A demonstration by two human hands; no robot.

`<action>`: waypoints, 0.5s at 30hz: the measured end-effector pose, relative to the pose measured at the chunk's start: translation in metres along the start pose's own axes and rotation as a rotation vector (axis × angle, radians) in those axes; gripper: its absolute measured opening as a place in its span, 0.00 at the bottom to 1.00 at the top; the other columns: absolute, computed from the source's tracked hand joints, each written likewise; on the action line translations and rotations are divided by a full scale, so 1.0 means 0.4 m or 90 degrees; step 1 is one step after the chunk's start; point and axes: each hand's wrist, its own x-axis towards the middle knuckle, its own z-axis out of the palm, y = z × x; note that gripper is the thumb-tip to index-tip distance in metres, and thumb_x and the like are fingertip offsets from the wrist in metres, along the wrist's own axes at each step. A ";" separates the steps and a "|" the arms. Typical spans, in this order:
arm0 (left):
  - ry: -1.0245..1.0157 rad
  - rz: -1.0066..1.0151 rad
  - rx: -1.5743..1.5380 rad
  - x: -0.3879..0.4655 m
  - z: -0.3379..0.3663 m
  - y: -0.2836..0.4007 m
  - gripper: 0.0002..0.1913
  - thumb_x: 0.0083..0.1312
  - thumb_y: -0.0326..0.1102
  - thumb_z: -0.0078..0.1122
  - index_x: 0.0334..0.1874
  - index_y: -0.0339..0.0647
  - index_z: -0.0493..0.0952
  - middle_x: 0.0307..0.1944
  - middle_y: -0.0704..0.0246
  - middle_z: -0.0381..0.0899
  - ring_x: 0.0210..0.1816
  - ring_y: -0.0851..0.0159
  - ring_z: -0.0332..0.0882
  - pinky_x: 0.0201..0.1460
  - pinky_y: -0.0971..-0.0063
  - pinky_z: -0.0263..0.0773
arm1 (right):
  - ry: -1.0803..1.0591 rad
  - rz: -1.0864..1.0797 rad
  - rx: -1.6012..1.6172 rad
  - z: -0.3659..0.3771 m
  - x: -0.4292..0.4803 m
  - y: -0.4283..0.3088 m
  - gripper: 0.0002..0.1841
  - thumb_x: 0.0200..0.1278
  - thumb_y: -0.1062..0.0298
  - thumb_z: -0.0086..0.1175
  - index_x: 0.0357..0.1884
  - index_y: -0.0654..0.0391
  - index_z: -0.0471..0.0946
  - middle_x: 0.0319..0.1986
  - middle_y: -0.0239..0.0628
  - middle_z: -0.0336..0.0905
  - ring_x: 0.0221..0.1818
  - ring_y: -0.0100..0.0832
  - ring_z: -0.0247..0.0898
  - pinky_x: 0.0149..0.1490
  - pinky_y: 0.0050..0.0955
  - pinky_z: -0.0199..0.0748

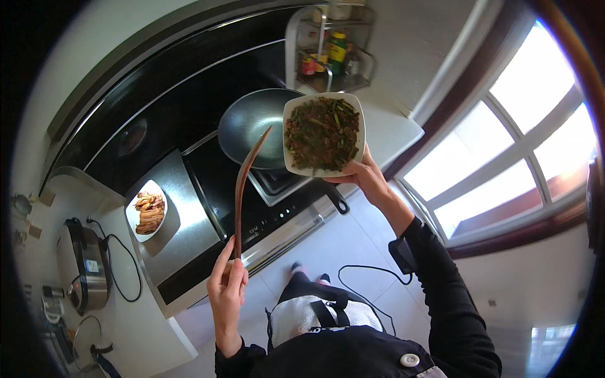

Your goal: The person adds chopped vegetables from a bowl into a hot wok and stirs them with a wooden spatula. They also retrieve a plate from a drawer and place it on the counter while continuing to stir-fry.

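Observation:
My left hand (228,288) grips the handle of a long, curved wooden spatula (242,189), its tip raised over the wok. In my right hand (366,177) is a square white bowl (361,137), held by its near right corner. Chopped green stalks and browned minced bits, a cooked dish (324,132), fill the bowl. A dark wok (250,123) sits on the stove behind the bowl, which covers part of its right side. The visible inside of the wok holds no food. Its black handle (338,201) points towards me past the stove's front edge.
Left of the burner, a white plate (163,222) of browned food stands on a steel surface (189,212). A rice cooker (85,269) and a glass lid (87,340) are on the left counter. Bottles (337,52) fill a corner rack (326,87). A black cable (373,267) hangs near my right arm.

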 end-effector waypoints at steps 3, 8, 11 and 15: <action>0.036 -0.017 -0.053 0.087 0.053 -0.002 0.19 0.72 0.35 0.50 0.65 0.44 0.71 0.18 0.77 0.68 0.16 0.83 0.58 0.16 0.91 0.50 | -0.065 0.015 -0.025 -0.026 0.147 0.028 0.42 0.55 0.79 0.44 0.72 0.50 0.40 0.60 0.50 0.60 0.55 0.48 0.72 0.56 0.41 0.79; 0.070 0.037 -0.060 0.307 0.130 -0.020 0.21 0.71 0.34 0.52 0.66 0.44 0.69 0.19 0.78 0.68 0.19 0.80 0.61 0.21 0.85 0.54 | -0.124 0.053 -0.070 -0.019 0.319 0.053 0.46 0.53 0.82 0.39 0.74 0.43 0.35 0.63 0.43 0.55 0.61 0.48 0.66 0.55 0.42 0.80; 0.132 0.089 0.057 0.400 0.173 -0.032 0.20 0.70 0.35 0.55 0.64 0.45 0.72 0.22 0.76 0.72 0.20 0.80 0.62 0.22 0.84 0.55 | -0.142 0.084 -0.105 -0.023 0.386 0.064 0.46 0.52 0.83 0.38 0.74 0.43 0.35 0.64 0.43 0.53 0.62 0.47 0.64 0.55 0.43 0.80; 0.125 0.128 0.178 0.460 0.198 -0.043 0.19 0.69 0.36 0.56 0.62 0.43 0.74 0.28 0.69 0.82 0.20 0.78 0.68 0.23 0.85 0.62 | -0.123 0.151 -0.160 -0.033 0.461 0.098 0.44 0.61 0.75 0.46 0.74 0.42 0.33 0.64 0.42 0.54 0.65 0.45 0.60 0.50 0.42 0.83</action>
